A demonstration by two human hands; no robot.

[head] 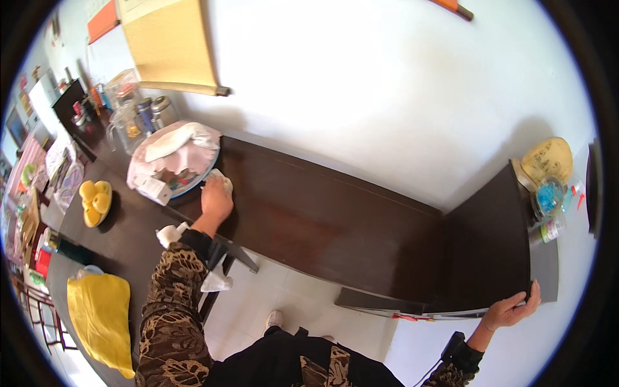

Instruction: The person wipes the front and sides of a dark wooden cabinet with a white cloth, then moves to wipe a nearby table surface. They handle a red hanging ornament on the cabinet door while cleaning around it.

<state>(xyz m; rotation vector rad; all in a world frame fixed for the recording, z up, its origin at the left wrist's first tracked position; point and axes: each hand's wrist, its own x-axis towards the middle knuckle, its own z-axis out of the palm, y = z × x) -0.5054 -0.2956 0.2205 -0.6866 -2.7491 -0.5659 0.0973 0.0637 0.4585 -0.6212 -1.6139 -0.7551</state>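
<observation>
My left hand (216, 199) presses a crumpled pale cloth (221, 179) onto the dark wooden desktop (309, 208), close beside a large round tray (196, 186) with a blue rim. A pink cloth (140, 162) and a folded white towel (174, 140) cover much of that tray, and a small white box (154, 188) lies at its near edge. At the right, my right hand (513, 307) rests at the front edge of the upright dark side panel (488, 242), fingers slightly spread; it holds no object that I can see.
Left of the desk, a dark table (133, 237) bears a dish of yellow fruit (95, 200), a yellow cloth (101, 319), a glass pitcher (126, 130) and vacuum flasks (163, 111). Behind the side panel stand a jar with blue contents (549, 196) and a yellowish gourd-like object (549, 162). A scroll (171, 43) hangs above.
</observation>
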